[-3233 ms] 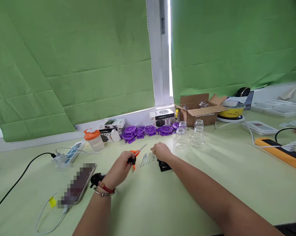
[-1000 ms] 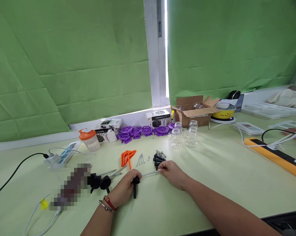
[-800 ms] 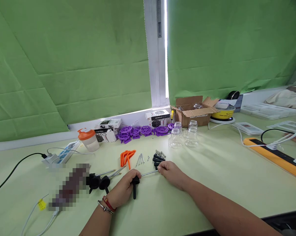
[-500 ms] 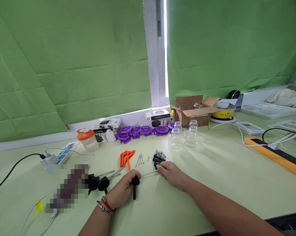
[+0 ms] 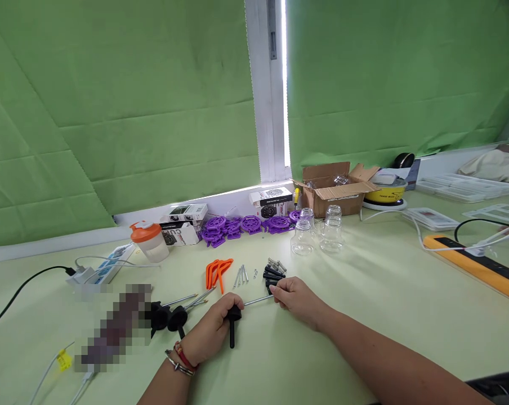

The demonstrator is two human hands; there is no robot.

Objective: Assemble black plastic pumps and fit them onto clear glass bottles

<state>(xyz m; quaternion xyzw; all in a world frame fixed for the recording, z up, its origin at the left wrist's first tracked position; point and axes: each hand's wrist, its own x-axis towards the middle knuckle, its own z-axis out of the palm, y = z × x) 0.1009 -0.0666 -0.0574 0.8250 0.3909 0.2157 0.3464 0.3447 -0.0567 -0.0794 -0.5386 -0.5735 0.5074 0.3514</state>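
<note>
My left hand (image 5: 212, 329) is closed around a black cup-shaped plastic part (image 5: 235, 313) with a stem pointing down. From this part a thin metal rod (image 5: 258, 301) runs to the right. The rod's far end sits in the pinched fingers of my right hand (image 5: 299, 301); whatever tiny piece may be at that tip is hidden. Just beyond those fingers lie black tapered sleeves (image 5: 273, 274) and small springs (image 5: 276, 263). Similar black parts with rods (image 5: 177, 319) rest left of my left hand. Orange handles (image 5: 218, 273) and several long screws (image 5: 241, 275) lie ahead.
Purple wheel-like pieces (image 5: 251, 224) line the back beside white-and-black boxes (image 5: 271, 202). Clear glass jars (image 5: 331, 236) stand upside down before a cardboard box (image 5: 339, 194). A shaker bottle (image 5: 148, 242) and power strip (image 5: 115, 263) are left; an orange power strip (image 5: 469, 264) is right.
Both hands keep their grip on the part and rod, with only a very slight shift. The whole view has moved a little.
</note>
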